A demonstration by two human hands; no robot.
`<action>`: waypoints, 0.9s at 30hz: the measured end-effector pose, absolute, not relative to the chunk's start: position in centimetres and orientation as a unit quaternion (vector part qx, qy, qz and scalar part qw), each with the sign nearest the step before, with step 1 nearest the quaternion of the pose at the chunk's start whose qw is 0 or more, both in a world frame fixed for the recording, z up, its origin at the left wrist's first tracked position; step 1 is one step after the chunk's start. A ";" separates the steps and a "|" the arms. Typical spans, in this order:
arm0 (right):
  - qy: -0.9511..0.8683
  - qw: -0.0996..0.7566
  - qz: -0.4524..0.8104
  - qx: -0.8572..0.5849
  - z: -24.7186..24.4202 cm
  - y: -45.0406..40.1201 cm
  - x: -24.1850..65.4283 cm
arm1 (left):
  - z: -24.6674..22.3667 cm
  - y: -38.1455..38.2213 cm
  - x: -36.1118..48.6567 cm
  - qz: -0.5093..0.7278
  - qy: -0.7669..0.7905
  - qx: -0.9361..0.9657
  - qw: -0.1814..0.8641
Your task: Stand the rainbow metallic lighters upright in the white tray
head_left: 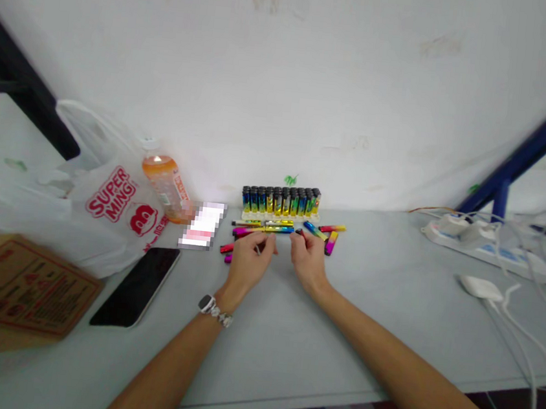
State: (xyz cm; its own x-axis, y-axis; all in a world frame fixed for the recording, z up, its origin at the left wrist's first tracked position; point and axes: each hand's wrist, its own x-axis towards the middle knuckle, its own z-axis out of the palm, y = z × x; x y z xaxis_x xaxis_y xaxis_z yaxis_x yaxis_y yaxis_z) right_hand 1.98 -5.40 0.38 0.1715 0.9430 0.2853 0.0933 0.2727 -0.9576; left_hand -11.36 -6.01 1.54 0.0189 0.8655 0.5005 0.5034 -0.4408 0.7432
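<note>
Slim, shiny items that look like lighters, with black tops and blue, green and yellow bodies, stand upright in rows in a pale rack [279, 217] against the wall. Several loose lighters [331, 243] in pink, yellow, red and blue lie before it, some partly covered by my hands. My left hand [250, 259] is closed over the left part of this pile, fingers curled down; what they grip is hidden. Close by on the right, my right hand [308, 258] is closed with thumb and fingers together; a small dark red and black bit shows at its fingertips, too small to name.
Left on the grey table [351, 343] are a black phone [137, 288], a blurred-out bright rectangle [203, 226], an orange drink bottle [168, 184], a white plastic bag [107, 206] and a cardboard box [24, 295]. Right are a power strip [487, 250], a white charger [481, 287] and cables.
</note>
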 end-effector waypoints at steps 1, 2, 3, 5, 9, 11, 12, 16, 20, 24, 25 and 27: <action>-0.538 0.593 0.357 -0.481 0.4 -5.5 2.0 | 1.5 -6.0 -11.4 0.495 0.495 0.690 0.186; -0.542 0.596 0.352 -0.477 0.4 -5.5 1.9 | 1.6 -6.0 -11.4 0.495 0.494 0.690 0.189; -0.546 0.599 0.346 -0.472 0.4 -5.6 1.9 | 1.6 -6.0 -11.3 0.494 0.494 0.689 0.191; -0.554 0.605 0.338 -0.461 0.4 -5.7 1.7 | 1.6 -6.0 -11.3 0.492 0.495 0.690 0.191; -0.578 0.601 0.358 -0.420 0.5 -5.8 1.6 | 1.5 -5.9 -11.4 0.490 0.498 0.692 0.183; -0.576 0.600 0.377 -0.408 0.7 -5.9 1.7 | 1.4 -5.9 -11.5 0.488 0.499 0.693 0.182; -0.566 0.598 0.394 -0.408 0.8 -5.9 1.7 | 1.4 -5.9 -11.5 0.487 0.499 0.693 0.183; -0.483 0.591 0.489 -0.422 1.3 -5.8 1.9 | 1.2 -6.0 -11.3 0.472 0.501 0.704 0.176; -0.404 0.595 0.535 -0.444 1.5 -5.4 2.2 | 1.1 -6.5 -10.8 0.438 0.494 0.733 0.162; -0.370 0.604 0.524 -0.473 1.4 -4.9 2.4 | 1.2 -6.7 -10.3 0.425 0.476 0.752 0.164; -0.372 0.608 0.515 -0.476 1.4 -4.8 2.4 | 1.3 -6.7 -10.3 0.426 0.474 0.753 0.165; -0.412 0.598 0.499 -0.473 1.2 -4.7 2.4 | 1.3 -6.7 -10.3 0.427 0.471 0.753 0.168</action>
